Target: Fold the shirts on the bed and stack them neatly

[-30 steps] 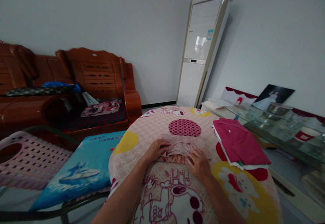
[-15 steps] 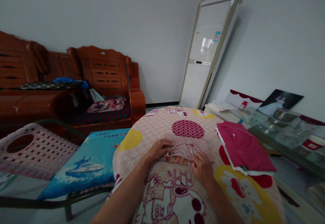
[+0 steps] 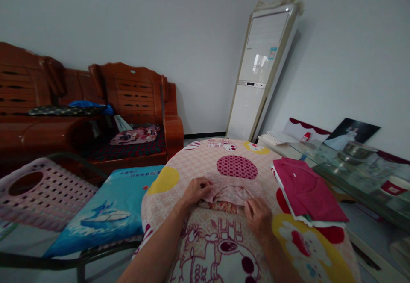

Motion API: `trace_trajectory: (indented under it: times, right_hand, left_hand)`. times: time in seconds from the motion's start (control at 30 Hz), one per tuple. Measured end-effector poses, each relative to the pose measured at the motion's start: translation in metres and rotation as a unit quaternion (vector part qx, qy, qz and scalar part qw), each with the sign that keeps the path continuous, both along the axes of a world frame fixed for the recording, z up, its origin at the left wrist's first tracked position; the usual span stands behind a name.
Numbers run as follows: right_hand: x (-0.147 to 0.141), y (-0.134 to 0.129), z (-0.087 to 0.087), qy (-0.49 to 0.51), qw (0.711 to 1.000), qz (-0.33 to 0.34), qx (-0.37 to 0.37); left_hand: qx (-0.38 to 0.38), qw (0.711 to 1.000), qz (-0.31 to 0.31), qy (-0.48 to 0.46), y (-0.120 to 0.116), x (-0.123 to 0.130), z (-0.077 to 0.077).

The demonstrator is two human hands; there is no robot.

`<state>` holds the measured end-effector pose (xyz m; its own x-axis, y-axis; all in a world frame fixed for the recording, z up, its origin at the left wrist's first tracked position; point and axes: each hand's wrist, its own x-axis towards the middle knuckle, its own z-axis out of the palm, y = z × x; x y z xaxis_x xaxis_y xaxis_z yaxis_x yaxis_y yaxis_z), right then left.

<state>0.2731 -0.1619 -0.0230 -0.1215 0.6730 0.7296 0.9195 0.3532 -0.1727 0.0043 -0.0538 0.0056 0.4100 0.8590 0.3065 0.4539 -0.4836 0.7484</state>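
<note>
A pale pink piece of clothing (image 3: 231,192) lies bunched on the patterned cloth of the round table (image 3: 192,159). Its near edge arches up a little, and a reddish-orange patterned part shows under it. My left hand (image 3: 196,192) grips the left edge with its fingers curled. On the right side, my right hand (image 3: 259,215) has its fingers closed on the near right corner. To the right rests a folded dark-pink garment (image 3: 309,189) on top of something white.
At the left stands a pink woven chair (image 3: 54,191) with a blue cushion (image 3: 118,208). Behind it is a wooden sofa (image 3: 131,99) with cloths on it. A glass-topped cabinet (image 3: 346,172) runs along the right, and a tall air conditioner (image 3: 253,73) stands in the corner.
My hands have moved slightly apart, the left one to the left and the right one to the right, spreading the pale pink garment's near edge. The view has tilted up a little.
</note>
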Motion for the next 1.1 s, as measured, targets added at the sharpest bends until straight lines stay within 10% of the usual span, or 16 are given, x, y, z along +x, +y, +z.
trace_trajectory:
  times: [0.2,0.63,1.1]
  right_hand:
    - [0.028,0.013,-0.010,0.061,0.995,-0.057,0.059]
    - [0.025,0.022,-0.026,-0.076,0.977,-0.151,-0.127]
    - [0.017,0.014,-0.016,-0.101,0.988,-0.038,-0.113]
  left_hand:
    - [-0.004,0.984,0.179,0.001,0.011,-0.005,-0.007]
    - [-0.115,0.921,0.278,0.247,0.027,0.036,0.006]
    - [-0.092,0.921,0.309,0.220,0.027,0.029,0.001]
